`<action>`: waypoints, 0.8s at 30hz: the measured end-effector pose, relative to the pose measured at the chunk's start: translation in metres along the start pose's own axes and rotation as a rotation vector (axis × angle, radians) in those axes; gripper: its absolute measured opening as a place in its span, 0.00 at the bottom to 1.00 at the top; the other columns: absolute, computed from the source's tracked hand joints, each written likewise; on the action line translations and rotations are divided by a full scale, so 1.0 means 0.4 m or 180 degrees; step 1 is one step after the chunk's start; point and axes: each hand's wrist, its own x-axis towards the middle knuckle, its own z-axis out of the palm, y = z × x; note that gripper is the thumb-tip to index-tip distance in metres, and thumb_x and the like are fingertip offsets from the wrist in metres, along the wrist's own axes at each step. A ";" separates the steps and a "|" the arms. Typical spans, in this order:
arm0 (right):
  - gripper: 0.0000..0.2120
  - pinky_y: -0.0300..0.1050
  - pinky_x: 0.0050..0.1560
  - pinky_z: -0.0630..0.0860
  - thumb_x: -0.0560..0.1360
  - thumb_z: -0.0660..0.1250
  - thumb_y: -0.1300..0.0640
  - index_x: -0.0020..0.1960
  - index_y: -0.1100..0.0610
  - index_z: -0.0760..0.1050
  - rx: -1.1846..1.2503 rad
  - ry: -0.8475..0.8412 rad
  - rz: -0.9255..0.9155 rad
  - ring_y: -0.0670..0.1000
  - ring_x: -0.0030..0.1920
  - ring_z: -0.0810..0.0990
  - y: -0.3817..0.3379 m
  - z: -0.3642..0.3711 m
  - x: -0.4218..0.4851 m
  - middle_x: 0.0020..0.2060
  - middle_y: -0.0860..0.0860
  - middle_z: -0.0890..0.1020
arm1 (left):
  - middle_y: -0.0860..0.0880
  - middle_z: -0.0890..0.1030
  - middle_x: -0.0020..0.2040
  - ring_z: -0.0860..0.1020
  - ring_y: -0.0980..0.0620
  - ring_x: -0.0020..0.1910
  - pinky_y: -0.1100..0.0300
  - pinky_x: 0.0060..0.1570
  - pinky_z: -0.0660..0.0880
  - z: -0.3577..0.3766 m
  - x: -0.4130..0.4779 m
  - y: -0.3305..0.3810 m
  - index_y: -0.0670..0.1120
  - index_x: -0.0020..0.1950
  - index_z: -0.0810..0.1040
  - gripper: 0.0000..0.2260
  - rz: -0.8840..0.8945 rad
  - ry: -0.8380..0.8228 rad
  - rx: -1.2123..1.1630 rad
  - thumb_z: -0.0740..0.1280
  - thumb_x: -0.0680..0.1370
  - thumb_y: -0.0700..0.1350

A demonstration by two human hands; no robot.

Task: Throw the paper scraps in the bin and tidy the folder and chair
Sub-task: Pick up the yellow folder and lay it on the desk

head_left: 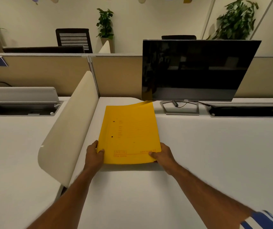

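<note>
A yellow folder is held flat just above the white desk, its near edge lifted enough to cast a shadow, its far edge close to the monitor. My left hand grips its near left corner, thumb on top. My right hand grips its near right corner in the same way. No paper scraps, bin or near chair are in view.
A dark Dell monitor stands at the back right of the desk, with a cable tray to its right. A cream curved divider rises along the left side. Beyond the beige partition stand a black chair and plants.
</note>
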 end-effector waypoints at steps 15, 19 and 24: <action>0.37 0.52 0.68 0.71 0.71 0.75 0.53 0.74 0.57 0.61 -0.1167 0.0059 -0.0627 0.57 0.69 0.70 0.002 0.018 0.102 0.70 0.57 0.68 | 0.38 0.68 0.72 0.68 0.38 0.71 0.42 0.70 0.66 0.000 0.102 -0.028 0.40 0.75 0.63 0.29 0.0140 0.0103 0.0670 0.69 0.77 0.43; 0.35 0.51 0.74 0.59 0.71 0.73 0.46 0.74 0.53 0.64 -0.2035 -0.0148 -0.0938 0.55 0.75 0.57 0.022 0.023 0.100 0.77 0.54 0.58 | 0.41 0.61 0.78 0.62 0.38 0.75 0.41 0.71 0.62 0.003 0.090 -0.042 0.44 0.75 0.65 0.33 0.0307 -0.0106 0.1291 0.70 0.75 0.55; 0.32 0.53 0.77 0.50 0.76 0.66 0.43 0.75 0.53 0.62 -0.2839 -0.0388 -0.1030 0.56 0.78 0.50 0.049 0.026 0.094 0.79 0.54 0.52 | 0.42 0.58 0.79 0.61 0.40 0.76 0.44 0.72 0.62 0.011 0.065 -0.072 0.47 0.75 0.66 0.34 0.0568 -0.0307 0.1884 0.68 0.74 0.61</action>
